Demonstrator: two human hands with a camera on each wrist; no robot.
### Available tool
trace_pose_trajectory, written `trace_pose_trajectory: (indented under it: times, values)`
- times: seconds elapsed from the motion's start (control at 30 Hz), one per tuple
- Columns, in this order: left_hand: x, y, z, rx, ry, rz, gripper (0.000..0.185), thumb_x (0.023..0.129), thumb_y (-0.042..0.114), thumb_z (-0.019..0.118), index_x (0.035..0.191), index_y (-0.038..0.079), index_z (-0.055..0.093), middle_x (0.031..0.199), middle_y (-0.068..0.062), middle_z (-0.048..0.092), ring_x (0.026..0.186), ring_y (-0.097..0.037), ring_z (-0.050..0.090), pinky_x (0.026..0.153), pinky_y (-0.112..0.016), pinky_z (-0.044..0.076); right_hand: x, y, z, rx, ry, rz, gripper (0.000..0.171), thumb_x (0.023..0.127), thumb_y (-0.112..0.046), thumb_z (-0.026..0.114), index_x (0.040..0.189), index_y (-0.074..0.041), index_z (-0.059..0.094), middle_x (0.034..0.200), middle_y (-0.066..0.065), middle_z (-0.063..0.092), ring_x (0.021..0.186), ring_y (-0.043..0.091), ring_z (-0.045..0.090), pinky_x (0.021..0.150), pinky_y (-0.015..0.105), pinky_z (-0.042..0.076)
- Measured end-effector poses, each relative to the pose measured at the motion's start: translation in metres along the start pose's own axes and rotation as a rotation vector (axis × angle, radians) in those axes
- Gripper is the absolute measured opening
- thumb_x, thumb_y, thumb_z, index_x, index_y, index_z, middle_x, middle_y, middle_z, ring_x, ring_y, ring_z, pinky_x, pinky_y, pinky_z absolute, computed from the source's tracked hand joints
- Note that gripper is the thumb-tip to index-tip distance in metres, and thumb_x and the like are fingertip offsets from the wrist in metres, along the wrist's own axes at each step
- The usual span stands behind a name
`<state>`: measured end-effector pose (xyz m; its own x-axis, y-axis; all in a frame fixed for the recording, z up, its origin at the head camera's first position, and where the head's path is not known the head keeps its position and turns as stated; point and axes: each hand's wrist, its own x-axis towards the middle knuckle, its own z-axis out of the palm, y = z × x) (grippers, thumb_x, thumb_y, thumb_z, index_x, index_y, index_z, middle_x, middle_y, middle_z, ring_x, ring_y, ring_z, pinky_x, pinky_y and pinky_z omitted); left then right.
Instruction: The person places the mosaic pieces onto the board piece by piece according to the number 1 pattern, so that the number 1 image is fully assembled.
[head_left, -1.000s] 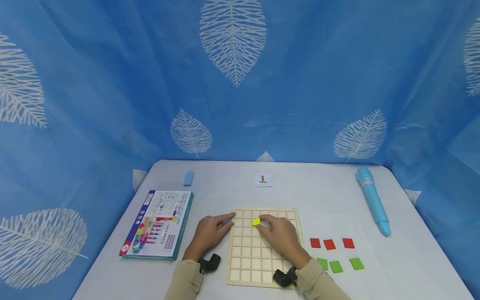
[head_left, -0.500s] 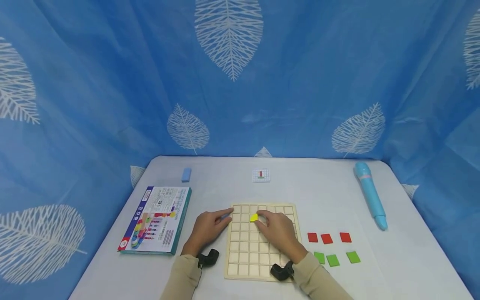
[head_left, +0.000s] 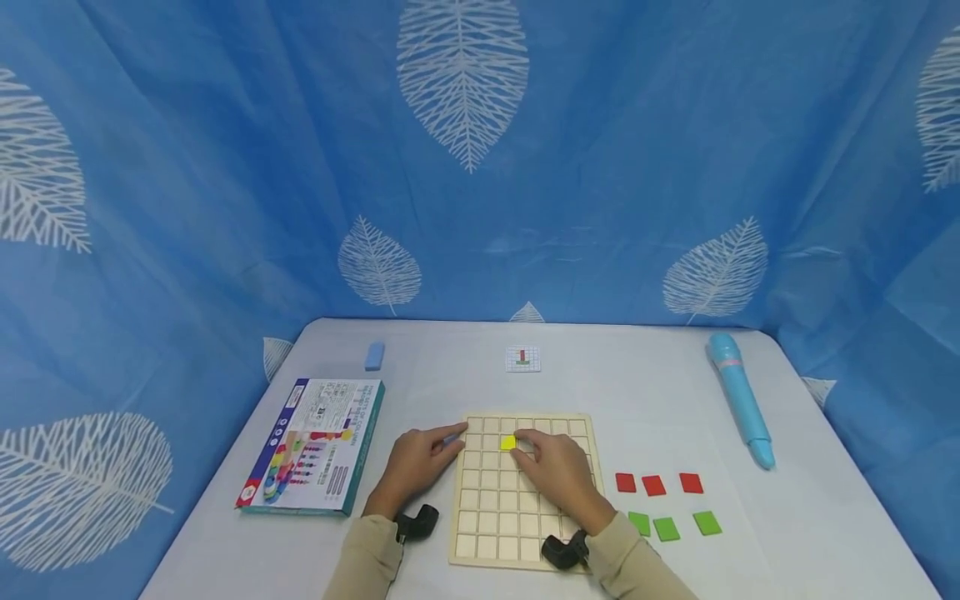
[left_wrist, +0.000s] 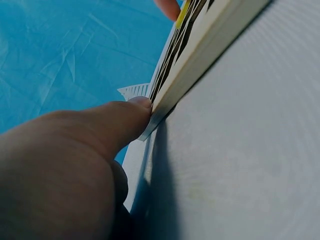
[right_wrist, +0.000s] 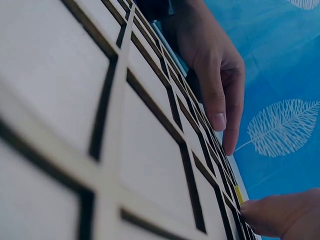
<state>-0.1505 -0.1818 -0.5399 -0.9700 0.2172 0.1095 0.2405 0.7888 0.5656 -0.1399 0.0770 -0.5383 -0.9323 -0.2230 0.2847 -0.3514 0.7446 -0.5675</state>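
Right hand (head_left: pixel 562 469): we pinch a yellow square tile (head_left: pixel 507 442)
Left hand (head_left: pixel 414 463): forefinger and thumb apart, touching a pale wooden gridded board (head_left: pixel 487 501)

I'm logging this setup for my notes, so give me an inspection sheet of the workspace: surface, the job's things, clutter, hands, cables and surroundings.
Surface: white table, looks flat.
Job's things: wooden grid board; yellow tile at a cell, fully seated or not unclear; three red tiles and three green tiles visible right of the board; patterned card beyond it.
Clutter: printed box on the left, small blue block beyond it, blue microphone-shaped object on the right.
Hands: left hand touches the board's left edge; right hand pinches the yellow tile.
Cables: nothing seen.
Surroundings: blue backdrop with white leaf prints.
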Motion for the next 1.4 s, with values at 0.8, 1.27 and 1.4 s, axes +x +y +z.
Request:
trace_pose_trajectory:
  times: [0.8,1.27,1.4]
  values:
    - [0.0,-0.001,0.0,-0.019,0.012,0.011,0.035,0.098,0.041,0.068,0.131,0.029,0.072,0.051,0.014,0.035,0.046,-0.004,0.028,0.049,-0.024,0.027,-0.018,0.008,-0.052,0.208,-0.03,0.04,0.025,0.091,-0.023,0.08,0.114,-0.014,0.078,0.05,-0.017,0.029,0.046,0.0,0.02,0.047,0.022,0.027]
    - [-0.001,-0.002,0.002,-0.028,0.011,0.008,0.035,0.098,0.042,0.068,0.131,0.03,0.072,0.05,0.014,0.036,0.045,-0.004,0.029,0.049,-0.024,0.028,-0.044,0.028,-0.087,0.106,0.028,0.169,0.026,0.088,-0.019,0.083,0.112,-0.014,0.079,0.051,-0.013,0.03,0.046,0.002,0.022,0.045,0.024,0.027]
    - [0.0,-0.003,0.002,-0.024,0.015,0.017,0.035,0.098,0.042,0.069,0.131,0.03,0.072,0.05,0.014,0.035,0.045,-0.004,0.029,0.049,-0.024,0.028,-0.056,0.038,-0.089,0.07,0.036,0.235,0.026,0.086,-0.02,0.084,0.111,-0.014,0.079,0.049,-0.011,0.033,0.044,0.004,0.024,0.044,0.024,0.028]
